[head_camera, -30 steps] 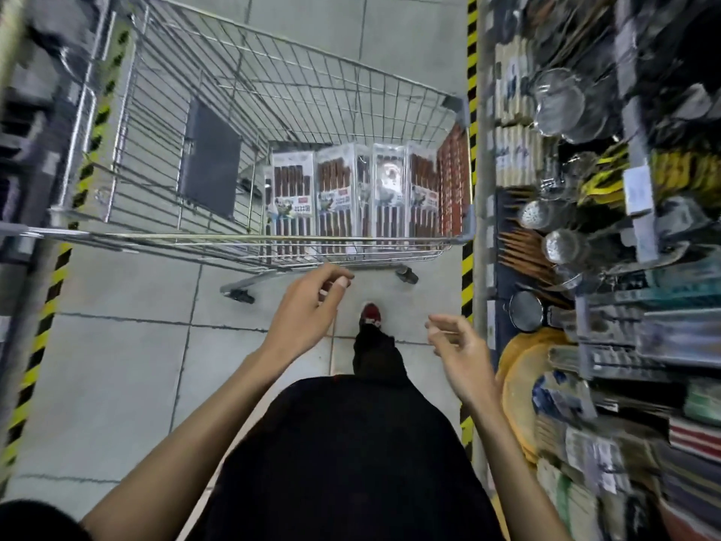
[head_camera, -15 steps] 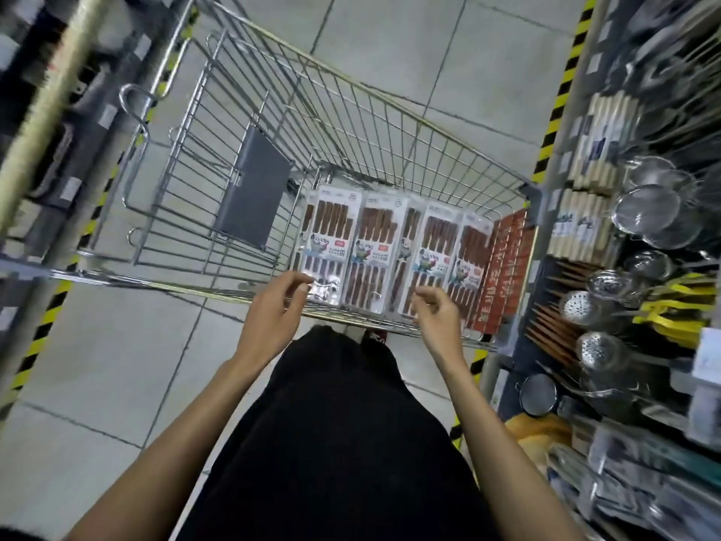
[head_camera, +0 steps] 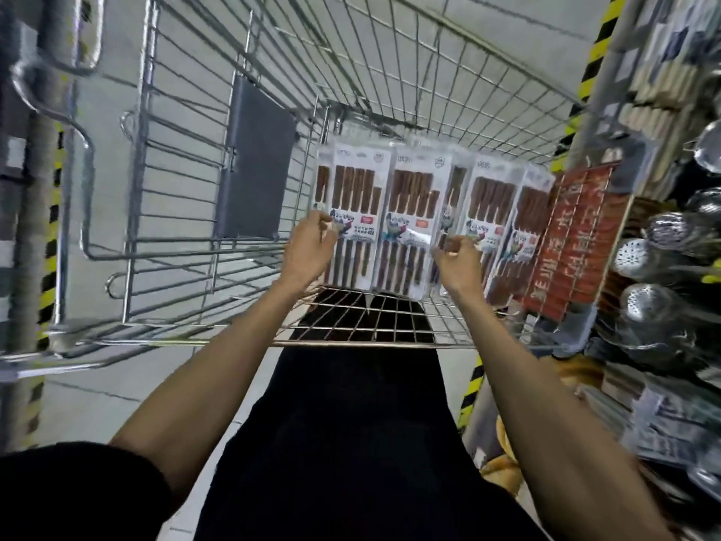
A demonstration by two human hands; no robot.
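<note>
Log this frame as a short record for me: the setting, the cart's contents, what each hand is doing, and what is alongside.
setting: shop aisle with a tiled floor, seen from above
container: wire shopping cart with a grey panel inside
contents: chopstick packs standing upright in a row at the near end; red packs at their right
left hand: fingers curled on the left edge of the leftmost pack
right hand: fingers curled, pinching at the narrow third pack
alongside: metal skimmers on the shelf to the right
</note>
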